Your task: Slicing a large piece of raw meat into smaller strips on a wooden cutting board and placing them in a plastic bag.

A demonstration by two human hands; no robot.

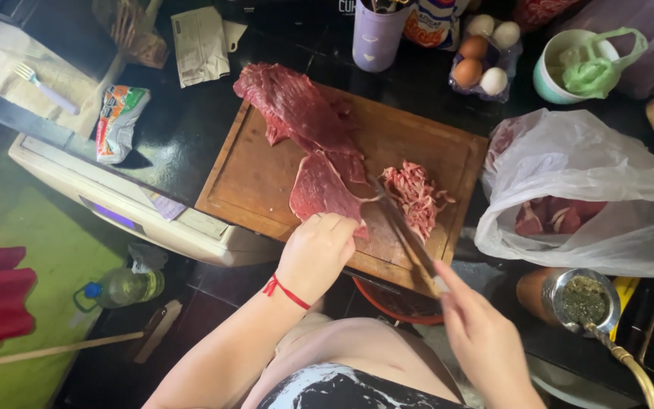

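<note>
A wooden cutting board [259,178] lies on a dark counter. On it rests a large slab of raw red meat [297,106], a flatter slice [319,189] in front of it, and a heap of cut trimmings [416,195] to the right. My left hand [316,254], with a red string at the wrist, presses its fingertips on the near edge of the slice. A knife [403,227] is gripped in my right hand [478,329]; its blurred blade reaches up to the slice's right edge.
A white plastic bag [592,189] holding more meat sits right of the board. Behind stand eggs [480,60], a lilac cup [376,38] and a bowl with a green bag [580,68]. A metal-rimmed cup with a straw [584,299] is near right. A bottle [123,286] lies on the floor.
</note>
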